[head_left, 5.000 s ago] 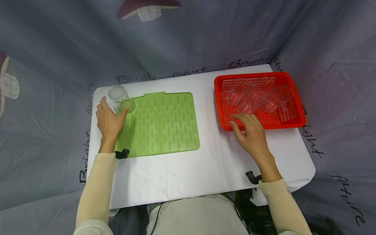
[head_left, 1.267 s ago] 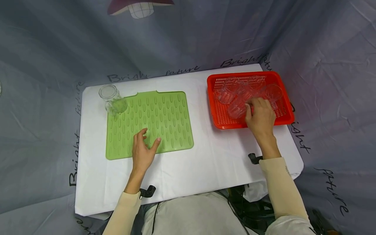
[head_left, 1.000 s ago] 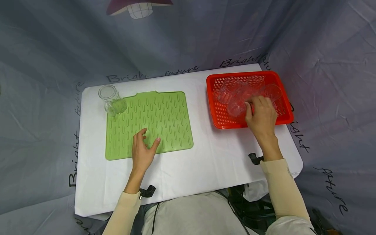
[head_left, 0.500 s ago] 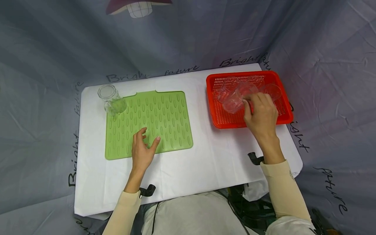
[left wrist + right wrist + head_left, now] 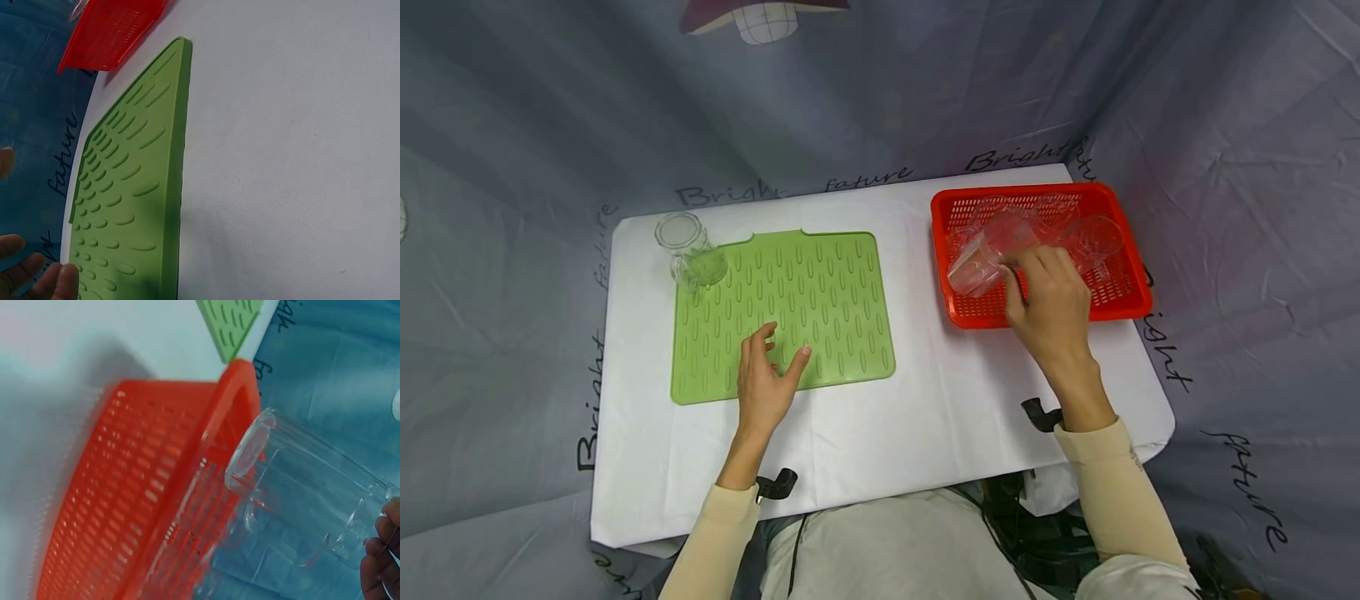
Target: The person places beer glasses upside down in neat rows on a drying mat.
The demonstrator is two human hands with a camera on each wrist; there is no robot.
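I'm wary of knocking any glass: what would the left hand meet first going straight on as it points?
Probably the green mat, beneath and ahead of the left hand; nearest glassware sits left of that line. Height is unclear: held level, it might reach the curtain first.

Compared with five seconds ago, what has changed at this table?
The left hand has drawn back from the glass at the far left corner of the green mat to the mat's near edge. The right hand has reached farther over the red basket, taken hold of a clear cup and shifted it leftward, tilted. The glass, mat and basket look unmoved.
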